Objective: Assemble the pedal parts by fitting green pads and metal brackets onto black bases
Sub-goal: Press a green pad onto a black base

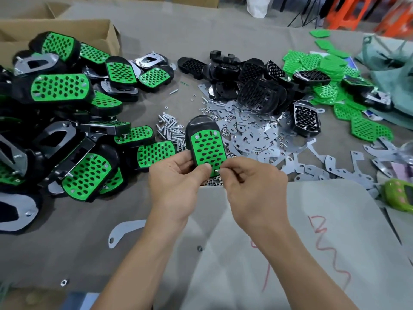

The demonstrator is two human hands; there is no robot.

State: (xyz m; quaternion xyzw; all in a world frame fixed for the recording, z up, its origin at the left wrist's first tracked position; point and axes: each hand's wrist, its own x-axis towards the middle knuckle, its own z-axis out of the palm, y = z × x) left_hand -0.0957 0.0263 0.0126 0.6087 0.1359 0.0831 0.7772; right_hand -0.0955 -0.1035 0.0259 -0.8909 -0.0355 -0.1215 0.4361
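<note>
A black pedal base with a green perforated pad (206,146) on its face is held upright above the table's middle. My left hand (178,177) grips its lower left edge, thumb lying across the pad's bottom. My right hand (250,182) pinches a small silver screw (217,170) at the pad's lower right corner. Bare black bases (257,86) lie piled at the back centre. Loose green pads (324,70) spread at the back right. Flat metal brackets (250,139) lie heaped just behind my hands.
Finished green-and-black pedals (67,121) crowd the left side, in front of an open cardboard box (89,32). Loose screws (169,128) and nuts lie by the brackets. A single bracket (125,231) lies near my left forearm. A green device (400,195) sits at the right edge.
</note>
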